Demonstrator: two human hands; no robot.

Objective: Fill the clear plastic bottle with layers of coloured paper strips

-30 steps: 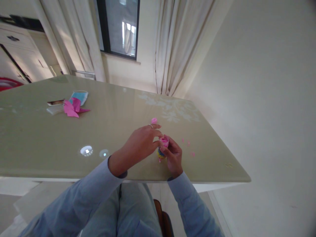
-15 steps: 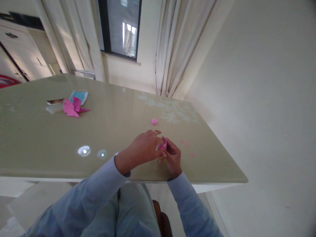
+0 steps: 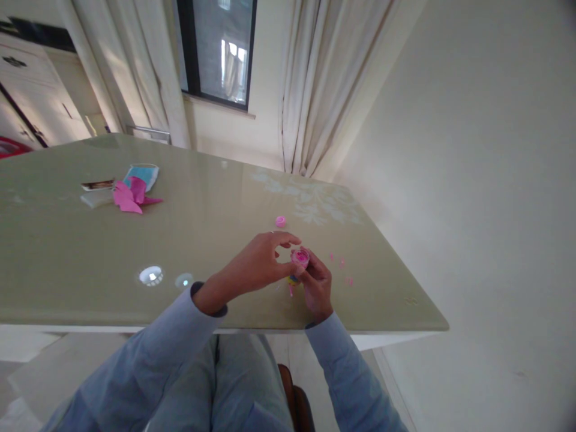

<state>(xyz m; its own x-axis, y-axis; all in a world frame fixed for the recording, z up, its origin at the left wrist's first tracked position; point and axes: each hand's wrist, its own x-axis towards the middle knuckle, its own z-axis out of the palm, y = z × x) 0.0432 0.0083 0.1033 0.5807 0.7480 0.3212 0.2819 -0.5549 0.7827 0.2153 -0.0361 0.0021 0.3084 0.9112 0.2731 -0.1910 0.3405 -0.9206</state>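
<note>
A small clear round container [image 3: 300,258] with pink contents sits between my hands, its open top facing up. My right hand [image 3: 318,287] is closed around its right side. My left hand [image 3: 258,262] has its fingers apart at the left, with the thumb tip close to or touching the container's edge. Just below the container a small yellow and blue thing [image 3: 293,280] shows, partly hidden by my hands. Behind them a pink round cap [image 3: 281,222] lies on the table. Several tiny pink pieces [image 3: 342,263] lie to the right of my right hand.
At the table's [image 3: 216,198] far left are a blue face mask [image 3: 144,174], a crumpled pink sheet [image 3: 131,195], a clear packet [image 3: 96,198] and a narrow dark-and-white item [image 3: 98,185]. A wall [image 3: 472,198] stands at the right, and curtains [image 3: 310,84] hang behind the table.
My left hand has moved slightly left and its fingers have spread off the container. The container's open top is now more visible in my right hand.
</note>
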